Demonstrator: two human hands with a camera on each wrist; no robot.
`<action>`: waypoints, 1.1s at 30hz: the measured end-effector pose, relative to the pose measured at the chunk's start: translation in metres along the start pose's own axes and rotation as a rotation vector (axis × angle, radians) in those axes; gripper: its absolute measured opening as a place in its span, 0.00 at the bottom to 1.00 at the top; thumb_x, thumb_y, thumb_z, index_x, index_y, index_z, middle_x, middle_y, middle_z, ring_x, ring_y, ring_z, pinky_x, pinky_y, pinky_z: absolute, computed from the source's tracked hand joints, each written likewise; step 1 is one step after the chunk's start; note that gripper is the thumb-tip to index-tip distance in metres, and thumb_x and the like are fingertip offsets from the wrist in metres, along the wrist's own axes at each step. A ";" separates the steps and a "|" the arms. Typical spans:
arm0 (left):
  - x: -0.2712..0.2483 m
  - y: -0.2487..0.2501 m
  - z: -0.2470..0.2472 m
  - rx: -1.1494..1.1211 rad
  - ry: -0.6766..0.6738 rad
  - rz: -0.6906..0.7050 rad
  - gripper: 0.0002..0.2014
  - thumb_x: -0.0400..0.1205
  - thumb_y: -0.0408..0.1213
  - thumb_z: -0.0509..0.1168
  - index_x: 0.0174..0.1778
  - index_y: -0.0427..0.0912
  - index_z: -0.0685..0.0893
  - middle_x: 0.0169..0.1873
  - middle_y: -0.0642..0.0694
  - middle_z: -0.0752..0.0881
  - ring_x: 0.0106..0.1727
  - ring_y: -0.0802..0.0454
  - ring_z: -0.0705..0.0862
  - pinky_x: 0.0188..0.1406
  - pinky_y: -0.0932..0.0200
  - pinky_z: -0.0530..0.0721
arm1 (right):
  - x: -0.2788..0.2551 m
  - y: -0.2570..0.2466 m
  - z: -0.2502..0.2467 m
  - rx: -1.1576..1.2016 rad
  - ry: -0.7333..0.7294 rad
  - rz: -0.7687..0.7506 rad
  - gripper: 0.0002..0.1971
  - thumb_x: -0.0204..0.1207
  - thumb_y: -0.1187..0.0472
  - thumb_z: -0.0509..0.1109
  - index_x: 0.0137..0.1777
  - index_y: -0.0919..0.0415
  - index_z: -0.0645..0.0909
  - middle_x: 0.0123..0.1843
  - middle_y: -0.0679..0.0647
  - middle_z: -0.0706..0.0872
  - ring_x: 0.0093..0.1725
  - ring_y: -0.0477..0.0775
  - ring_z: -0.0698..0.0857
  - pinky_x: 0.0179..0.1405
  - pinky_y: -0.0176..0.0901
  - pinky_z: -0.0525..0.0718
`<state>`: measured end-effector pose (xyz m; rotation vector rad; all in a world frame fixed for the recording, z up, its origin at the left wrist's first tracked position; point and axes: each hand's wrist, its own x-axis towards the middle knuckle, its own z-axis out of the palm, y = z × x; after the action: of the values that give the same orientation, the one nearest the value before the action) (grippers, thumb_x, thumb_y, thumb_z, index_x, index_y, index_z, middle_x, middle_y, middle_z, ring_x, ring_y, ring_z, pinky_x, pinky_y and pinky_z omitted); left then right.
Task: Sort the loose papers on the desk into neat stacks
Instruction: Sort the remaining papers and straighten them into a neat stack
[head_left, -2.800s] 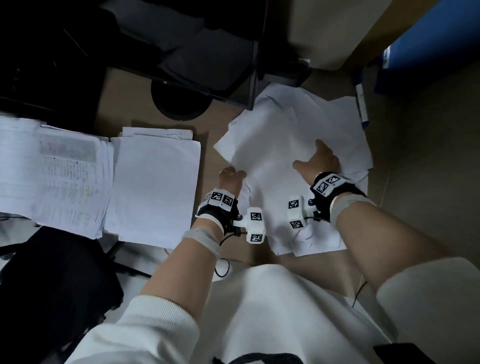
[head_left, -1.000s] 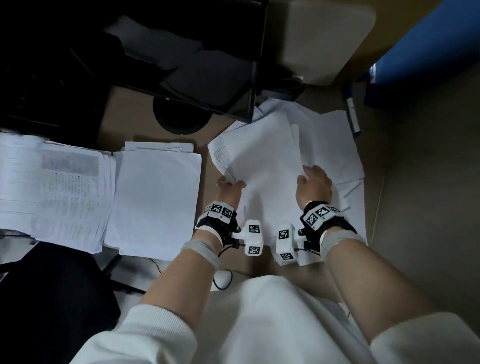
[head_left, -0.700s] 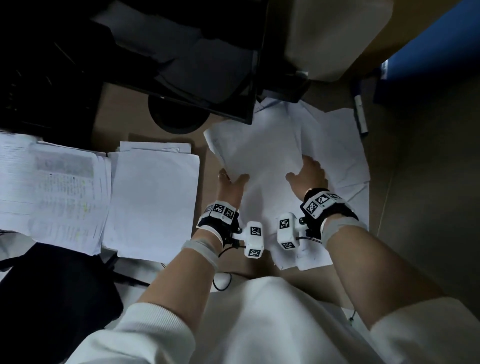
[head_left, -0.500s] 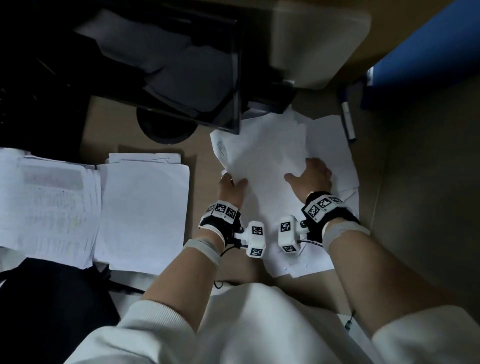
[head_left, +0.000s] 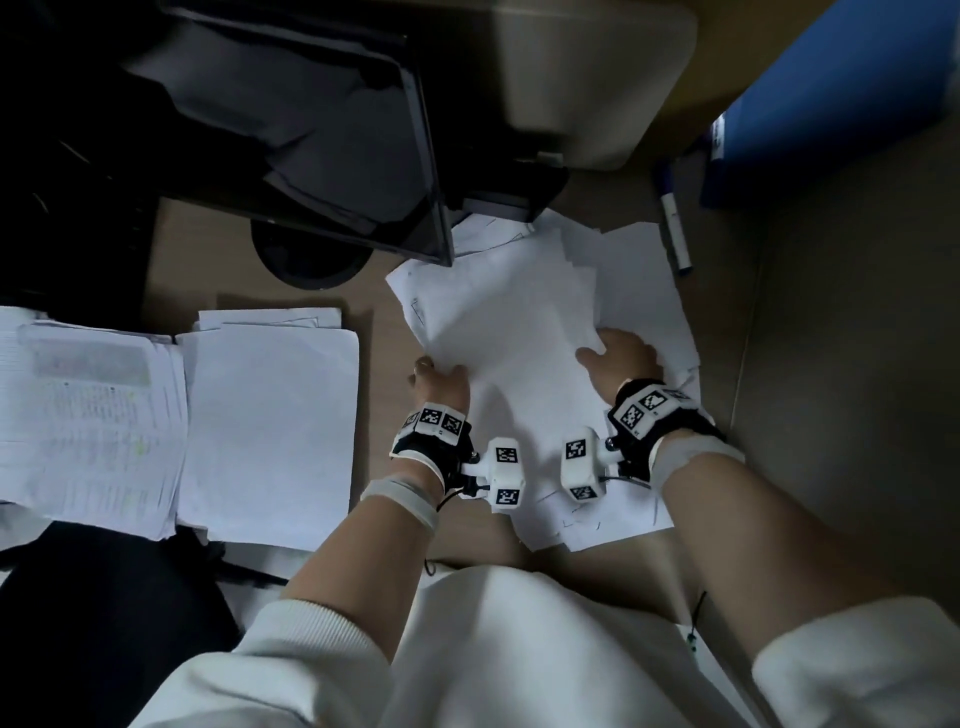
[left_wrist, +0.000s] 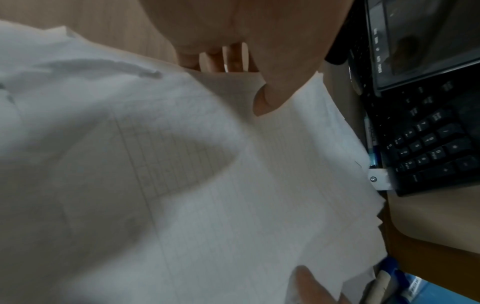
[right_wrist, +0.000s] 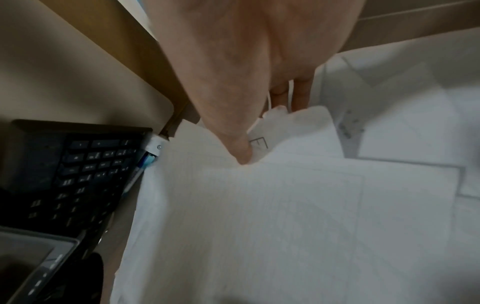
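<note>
At the far left of the table (head_left: 197, 260), a stack of printed pages (head_left: 88, 421) lies flat, its sheets fanned slightly at the edges. Touching its right side, a neat stack of blank sheets (head_left: 270, 431) is squared up, with a few page corners showing past its far edge. Behind these two stacks a dark monitor (head_left: 291, 130) is seen on a round base.

Right of the blank stack, across a strip of bare table, the left hand (head_left: 440, 382) is clamped on the left edge of a bundle of loose papers (head_left: 511, 332): in the left wrist view the thumb (left_wrist: 270, 98) is pressed onto the top sheet while the fingers (left_wrist: 221, 59) are curled beneath it. The bundle is held between both hands, its edges uneven, above further scattered sheets (head_left: 644, 291) spread on the table.

The right hand (head_left: 621, 356) is clamped on the bundle's right edge in the same manner, thumb on top and fingers tucked under. A black keyboard (right_wrist: 78, 170) is visible beyond the papers in both wrist views. Further right, a pen (head_left: 674, 223) lies beside the scattered sheets, and a blue folder (head_left: 841, 88) stands at the far right corner.
</note>
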<state>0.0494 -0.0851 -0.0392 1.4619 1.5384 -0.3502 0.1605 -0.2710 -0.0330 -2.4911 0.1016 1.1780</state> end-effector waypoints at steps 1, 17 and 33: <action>-0.004 -0.001 -0.003 0.012 0.014 0.004 0.26 0.79 0.33 0.66 0.75 0.38 0.72 0.71 0.40 0.72 0.62 0.41 0.80 0.65 0.57 0.73 | -0.006 0.004 0.005 0.030 0.024 -0.027 0.24 0.78 0.44 0.63 0.67 0.57 0.83 0.67 0.60 0.85 0.65 0.67 0.81 0.66 0.56 0.79; -0.035 -0.044 -0.018 0.256 -0.378 0.222 0.25 0.77 0.38 0.76 0.68 0.33 0.79 0.58 0.44 0.86 0.59 0.46 0.84 0.59 0.53 0.82 | -0.081 0.035 0.072 0.378 -0.271 0.199 0.39 0.61 0.39 0.78 0.69 0.62 0.78 0.62 0.58 0.87 0.55 0.61 0.88 0.49 0.49 0.89; -0.006 0.005 -0.010 0.513 -0.106 0.497 0.25 0.81 0.42 0.67 0.74 0.38 0.78 0.80 0.39 0.69 0.80 0.38 0.66 0.76 0.51 0.66 | -0.078 0.015 0.049 0.427 -0.056 0.266 0.39 0.74 0.49 0.78 0.77 0.69 0.66 0.73 0.63 0.77 0.66 0.64 0.81 0.60 0.50 0.81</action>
<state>0.0485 -0.0797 -0.0274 2.1229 0.9850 -0.5344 0.0708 -0.2746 -0.0068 -2.1094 0.6183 1.1792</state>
